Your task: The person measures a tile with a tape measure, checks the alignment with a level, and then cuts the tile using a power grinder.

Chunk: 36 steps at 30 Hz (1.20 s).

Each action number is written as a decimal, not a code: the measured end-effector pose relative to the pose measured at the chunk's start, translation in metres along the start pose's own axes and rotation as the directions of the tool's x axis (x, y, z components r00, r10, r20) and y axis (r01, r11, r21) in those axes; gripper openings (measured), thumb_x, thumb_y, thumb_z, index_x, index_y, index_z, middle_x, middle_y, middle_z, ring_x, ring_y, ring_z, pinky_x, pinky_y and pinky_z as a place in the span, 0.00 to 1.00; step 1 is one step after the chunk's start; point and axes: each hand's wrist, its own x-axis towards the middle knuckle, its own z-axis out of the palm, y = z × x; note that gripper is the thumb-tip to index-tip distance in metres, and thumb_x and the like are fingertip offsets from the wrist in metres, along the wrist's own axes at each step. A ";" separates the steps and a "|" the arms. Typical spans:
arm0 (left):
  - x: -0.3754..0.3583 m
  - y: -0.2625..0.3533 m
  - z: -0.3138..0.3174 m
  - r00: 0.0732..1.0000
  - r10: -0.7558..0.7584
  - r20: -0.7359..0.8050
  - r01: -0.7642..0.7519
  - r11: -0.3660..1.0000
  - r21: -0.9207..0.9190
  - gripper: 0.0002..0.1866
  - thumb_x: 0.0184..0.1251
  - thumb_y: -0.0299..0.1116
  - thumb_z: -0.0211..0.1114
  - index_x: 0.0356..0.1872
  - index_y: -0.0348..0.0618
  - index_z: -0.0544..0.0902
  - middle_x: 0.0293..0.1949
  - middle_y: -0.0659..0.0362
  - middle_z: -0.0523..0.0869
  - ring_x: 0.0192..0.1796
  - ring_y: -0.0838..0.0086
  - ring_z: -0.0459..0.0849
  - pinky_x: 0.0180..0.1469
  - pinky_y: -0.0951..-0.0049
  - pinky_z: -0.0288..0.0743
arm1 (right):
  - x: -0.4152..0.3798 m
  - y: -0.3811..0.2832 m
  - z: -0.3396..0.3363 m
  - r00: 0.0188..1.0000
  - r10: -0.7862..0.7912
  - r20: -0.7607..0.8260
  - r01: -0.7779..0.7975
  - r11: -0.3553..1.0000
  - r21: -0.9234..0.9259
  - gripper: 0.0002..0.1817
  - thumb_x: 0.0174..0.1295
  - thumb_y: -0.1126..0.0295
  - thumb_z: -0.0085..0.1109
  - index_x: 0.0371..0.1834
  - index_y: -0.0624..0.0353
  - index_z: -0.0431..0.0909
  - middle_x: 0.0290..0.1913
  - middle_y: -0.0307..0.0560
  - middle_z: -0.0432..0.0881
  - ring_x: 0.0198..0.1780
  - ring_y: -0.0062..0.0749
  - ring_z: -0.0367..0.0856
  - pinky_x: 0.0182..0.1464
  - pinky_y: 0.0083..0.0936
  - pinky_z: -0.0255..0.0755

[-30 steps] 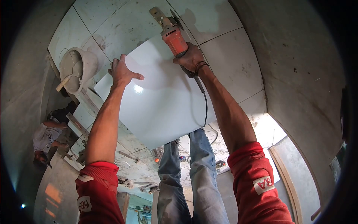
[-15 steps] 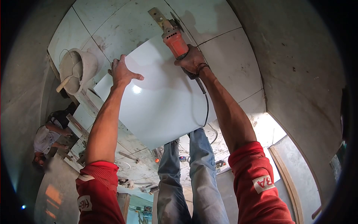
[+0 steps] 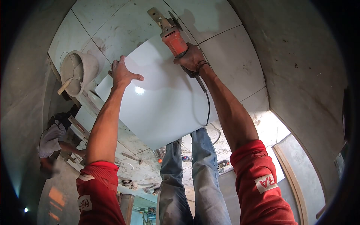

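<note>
A large glossy white tile (image 3: pixel 161 101) lies at a slant in front of me, its near edge overlapping the lower part of my jeans. My left hand (image 3: pixel 123 73) grips its far left edge, thumb stretched over the top face and fingers reaching over the rim. My right hand (image 3: pixel 192 58) is wrapped around the body of an orange angle grinder (image 3: pixel 175 42) above the tile's far right side. The grinder's disc (image 3: pixel 175 20) stands edge-on at its far end, beside a flat metal plate with holes. Its black cord (image 3: pixel 208 108) trails back across the tile.
A dirty bucket (image 3: pixel 87 69) with a wooden-handled tool (image 3: pixel 65 86) stands at the left. Another person (image 3: pixel 52 140) is low down at far left. Loose tools, among them a hammer (image 3: pixel 133 157), lie on the dusty tiled floor (image 3: pixel 228 67). Grey walls (image 3: pixel 300 75) rise on both sides.
The person at far left has shifted and stretches an arm to the right. My hands, the tile and the grinder stay nearly where they were; the view has moved slightly.
</note>
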 end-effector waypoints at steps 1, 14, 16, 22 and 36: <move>0.000 0.000 -0.001 1.000 0.000 -0.004 0.000 1.000 -0.003 0.71 0.20 0.41 1.00 0.78 0.45 0.70 0.69 0.44 0.78 0.76 0.47 0.73 0.79 0.40 0.63 | 0.000 0.001 0.001 1.000 -0.004 -0.004 0.004 1.000 0.000 0.38 0.38 0.55 0.83 0.56 0.61 0.85 0.50 0.56 0.93 0.52 0.49 0.93 0.60 0.38 0.85; 0.000 0.001 -0.004 0.999 0.001 0.047 -0.002 1.000 0.002 0.73 0.21 0.46 1.00 0.80 0.46 0.68 0.72 0.42 0.78 0.78 0.48 0.72 0.83 0.32 0.57 | 0.008 0.009 0.003 1.000 -0.014 0.003 0.014 1.000 -0.014 0.39 0.37 0.54 0.83 0.55 0.62 0.84 0.50 0.57 0.93 0.51 0.50 0.93 0.60 0.39 0.86; 0.000 0.001 -0.003 0.999 0.004 0.046 -0.004 1.000 0.000 0.73 0.21 0.47 1.00 0.80 0.46 0.68 0.72 0.43 0.77 0.78 0.48 0.72 0.83 0.33 0.57 | 0.008 0.009 0.004 1.000 -0.010 0.001 0.010 1.000 -0.016 0.40 0.37 0.54 0.83 0.55 0.62 0.84 0.51 0.57 0.93 0.51 0.50 0.93 0.60 0.39 0.86; 0.000 0.000 0.000 1.000 0.012 0.022 -0.012 1.000 -0.014 0.71 0.20 0.44 1.00 0.77 0.47 0.70 0.70 0.45 0.78 0.76 0.49 0.73 0.80 0.38 0.62 | 0.006 0.008 0.001 1.000 -0.007 0.016 0.007 1.000 -0.027 0.40 0.36 0.53 0.83 0.56 0.62 0.84 0.51 0.57 0.92 0.52 0.50 0.93 0.60 0.39 0.86; 0.005 0.001 -0.004 0.998 -0.009 0.059 0.009 1.000 0.000 0.74 0.20 0.45 1.00 0.80 0.48 0.67 0.72 0.43 0.76 0.79 0.46 0.69 0.83 0.30 0.57 | -0.006 0.020 0.002 1.000 -0.010 -0.008 0.009 1.000 -0.027 0.43 0.36 0.54 0.83 0.60 0.62 0.82 0.54 0.58 0.92 0.55 0.52 0.92 0.63 0.40 0.85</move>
